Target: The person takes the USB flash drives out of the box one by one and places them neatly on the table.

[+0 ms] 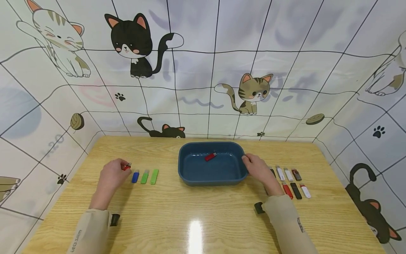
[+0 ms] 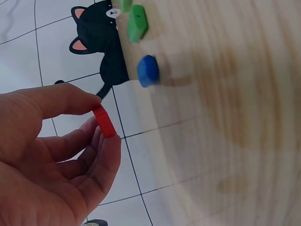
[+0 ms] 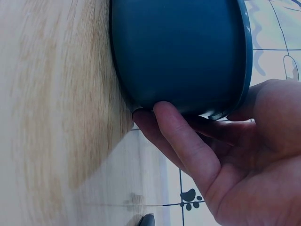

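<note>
Between thumb and fingertips my left hand (image 1: 111, 176) pinches a red USB stick (image 2: 104, 121), raised over the left of the table. Just right of it lie a blue USB stick (image 1: 135, 176) and two green USB sticks, one a darker green (image 1: 145, 177) and one lighter (image 1: 154, 176). A dark blue rectangular basin (image 1: 209, 182) stands at the middle, with another red USB stick (image 1: 210, 156) lying inside. My right hand (image 1: 258, 170) holds the basin's right end, thumb at the rim and fingers against the outer wall (image 3: 183, 56).
To the right of the basin, several USB sticks lie in two rows, among them white (image 1: 288, 174), brown (image 1: 296, 174), red (image 1: 287, 191) and black (image 1: 296, 191) ones. My right arm hides part of these rows. A cat-patterned cloth (image 1: 196, 70) walls the table's back and sides.
</note>
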Tool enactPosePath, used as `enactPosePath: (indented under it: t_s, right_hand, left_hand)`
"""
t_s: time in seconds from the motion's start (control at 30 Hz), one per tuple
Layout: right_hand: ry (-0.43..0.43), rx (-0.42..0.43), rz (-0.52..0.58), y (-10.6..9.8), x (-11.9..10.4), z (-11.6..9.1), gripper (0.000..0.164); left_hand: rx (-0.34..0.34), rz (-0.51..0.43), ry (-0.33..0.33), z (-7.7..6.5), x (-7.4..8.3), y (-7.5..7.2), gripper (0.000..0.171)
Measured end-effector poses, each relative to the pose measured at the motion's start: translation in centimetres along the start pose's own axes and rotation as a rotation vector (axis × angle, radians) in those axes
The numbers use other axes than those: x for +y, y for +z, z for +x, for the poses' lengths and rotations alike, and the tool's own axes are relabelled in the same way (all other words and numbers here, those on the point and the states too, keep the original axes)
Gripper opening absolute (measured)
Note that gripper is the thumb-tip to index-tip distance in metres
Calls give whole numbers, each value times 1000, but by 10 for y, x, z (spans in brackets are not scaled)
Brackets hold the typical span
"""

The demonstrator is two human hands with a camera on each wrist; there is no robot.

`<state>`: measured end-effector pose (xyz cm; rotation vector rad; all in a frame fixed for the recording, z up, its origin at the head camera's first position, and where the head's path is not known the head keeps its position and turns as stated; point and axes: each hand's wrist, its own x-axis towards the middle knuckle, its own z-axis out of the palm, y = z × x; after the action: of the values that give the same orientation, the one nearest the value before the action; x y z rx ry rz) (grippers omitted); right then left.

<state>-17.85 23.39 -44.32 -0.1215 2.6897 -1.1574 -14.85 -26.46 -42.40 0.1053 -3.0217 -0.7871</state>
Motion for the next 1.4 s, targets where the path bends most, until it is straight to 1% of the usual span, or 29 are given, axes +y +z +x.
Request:
enactPosePath:
  t_s: [0.17, 0.4, 0.63, 0.9, 1.2, 1.27, 1.4]
  right_hand:
    - [-5, 3, 1, 0, 1, 0, 31]
    - [4, 2, 9, 0, 1, 0, 31]
    - [11, -2, 12, 0, 1, 0, 33]
    - [25, -9, 20, -1, 0, -2, 41]
    - [20, -9, 22, -1, -1, -4, 44]
    - [21, -10, 19, -1, -1, -4, 44]
    - [22, -10, 11, -1, -2, -4, 45]
  left_hand:
    - [-32, 27, -16, -2, -3, 0, 31]
    - [-62, 72, -39, 1, -8, 4, 28]
    - [-78, 70, -39, 1, -13, 8, 24]
    - [-92, 84, -37, 4, -17, 10, 23]
    - [-109, 91, -35, 4, -16, 9, 22]
    - [-120, 97, -35, 4, -16, 8, 19]
    - [-108, 120, -6, 2, -9, 5, 29]
